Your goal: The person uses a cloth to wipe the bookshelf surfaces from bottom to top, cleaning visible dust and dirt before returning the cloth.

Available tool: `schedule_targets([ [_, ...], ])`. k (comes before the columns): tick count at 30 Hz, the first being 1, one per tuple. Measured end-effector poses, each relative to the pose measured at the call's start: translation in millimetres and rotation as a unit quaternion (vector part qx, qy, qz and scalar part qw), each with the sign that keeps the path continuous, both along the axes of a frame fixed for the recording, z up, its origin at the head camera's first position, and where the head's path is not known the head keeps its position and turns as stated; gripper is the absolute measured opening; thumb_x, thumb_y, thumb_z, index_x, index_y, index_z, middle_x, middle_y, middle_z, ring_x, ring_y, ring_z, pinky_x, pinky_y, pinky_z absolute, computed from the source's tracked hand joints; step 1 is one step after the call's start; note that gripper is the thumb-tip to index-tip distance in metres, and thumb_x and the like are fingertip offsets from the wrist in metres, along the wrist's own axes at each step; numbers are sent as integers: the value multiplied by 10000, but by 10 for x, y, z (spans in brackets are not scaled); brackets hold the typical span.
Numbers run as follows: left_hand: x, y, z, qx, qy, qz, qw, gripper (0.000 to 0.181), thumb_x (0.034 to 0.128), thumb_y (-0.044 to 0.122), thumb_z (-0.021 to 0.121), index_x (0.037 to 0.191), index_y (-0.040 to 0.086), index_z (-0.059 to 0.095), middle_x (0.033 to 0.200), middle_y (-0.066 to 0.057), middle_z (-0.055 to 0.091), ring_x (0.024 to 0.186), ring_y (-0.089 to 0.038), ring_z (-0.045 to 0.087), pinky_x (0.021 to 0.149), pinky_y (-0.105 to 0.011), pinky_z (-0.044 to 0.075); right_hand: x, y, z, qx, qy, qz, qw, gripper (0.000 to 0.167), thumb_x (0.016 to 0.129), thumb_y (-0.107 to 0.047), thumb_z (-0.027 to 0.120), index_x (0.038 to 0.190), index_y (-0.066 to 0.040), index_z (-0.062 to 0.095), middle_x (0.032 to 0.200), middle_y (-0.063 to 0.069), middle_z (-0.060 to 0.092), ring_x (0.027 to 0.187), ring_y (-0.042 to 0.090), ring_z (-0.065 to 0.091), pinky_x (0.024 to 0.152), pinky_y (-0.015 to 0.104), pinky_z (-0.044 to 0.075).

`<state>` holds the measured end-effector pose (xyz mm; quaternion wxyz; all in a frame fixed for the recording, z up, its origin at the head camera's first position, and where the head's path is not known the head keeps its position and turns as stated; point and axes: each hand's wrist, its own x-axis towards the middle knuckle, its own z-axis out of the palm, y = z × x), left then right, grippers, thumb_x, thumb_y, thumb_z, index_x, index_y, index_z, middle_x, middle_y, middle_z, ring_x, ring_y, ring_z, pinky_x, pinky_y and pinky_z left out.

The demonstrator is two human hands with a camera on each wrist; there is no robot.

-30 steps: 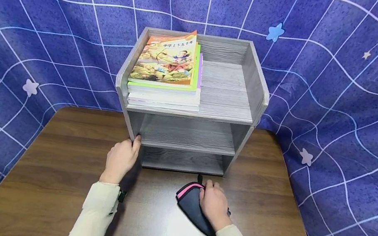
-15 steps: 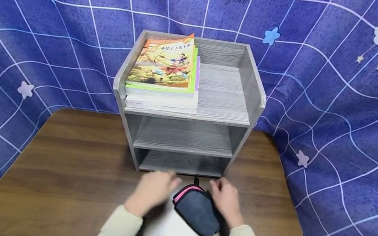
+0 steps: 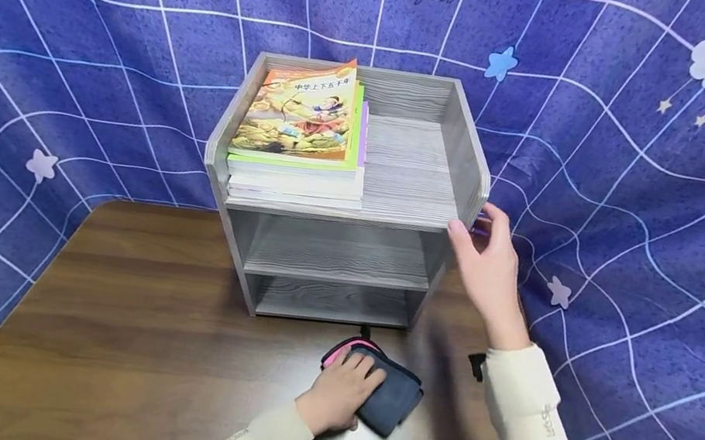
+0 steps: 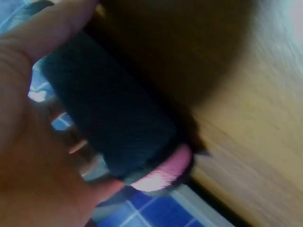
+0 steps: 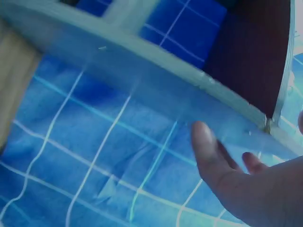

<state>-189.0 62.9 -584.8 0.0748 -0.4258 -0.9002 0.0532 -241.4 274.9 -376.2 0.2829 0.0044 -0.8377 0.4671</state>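
Observation:
My left hand grips a dark grey pouch with a pink inside edge and a small black tab, low over the table in front of the shelf. In the left wrist view the thumb lies along one side of the pouch and the fingers go round the other. My right hand is raised at the right side panel of the grey wooden shelf. Its thumb and fingers are spread around the panel's front edge; whether they touch it I cannot tell. The right wrist view shows the thumb beside the panel.
A stack of picture books lies on the left of the shelf's top level. Two lower compartments sit beneath it. The shelf stands on a brown wooden table, with a blue patterned cloth hanging behind and at the sides.
My left hand has moved from the shelf's lower left side to the pouch and grips it. The right hand has left the pouch and risen to the shelf's right panel.

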Motion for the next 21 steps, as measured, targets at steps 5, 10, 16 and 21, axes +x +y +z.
schedule_targets([
  [5,-212,43,-70,200,-323,52,9993,661,740,399,884,1320,277,592,1230,-28,547,1189,-243,529,952,-431,476,-267,-68,98,-57,-419,-95,9991,653,953,-475,608,1429,-49,471,1336,223,588,1246,367,540,1044,498,398],
  [10,-317,75,-116,327,-100,-46,9994,475,814,244,806,1258,290,643,1193,-7,599,1156,-238,568,918,-434,487,-436,-98,27,-632,-152,-200,9977,553,965,-338,588,1409,-17,516,1331,227,598,1247,352,545,1068,455,384],
  [16,-466,48,270,673,-473,-882,9927,421,772,286,815,1176,275,695,1092,77,659,1035,-130,627,921,-331,470,-477,-47,-24,-1175,193,61,9929,530,973,-267,580,1406,27,496,1308,247,585,1198,329,545,1069,419,375],
  [21,-512,-302,1260,2286,-926,-1345,9597,286,771,272,749,1045,227,683,960,116,655,856,-64,629,759,-258,507,-454,-13,-55,-1326,124,112,9910,514,978,-258,579,1385,46,500,1296,251,587,1186,313,542,1067,400,370],
])
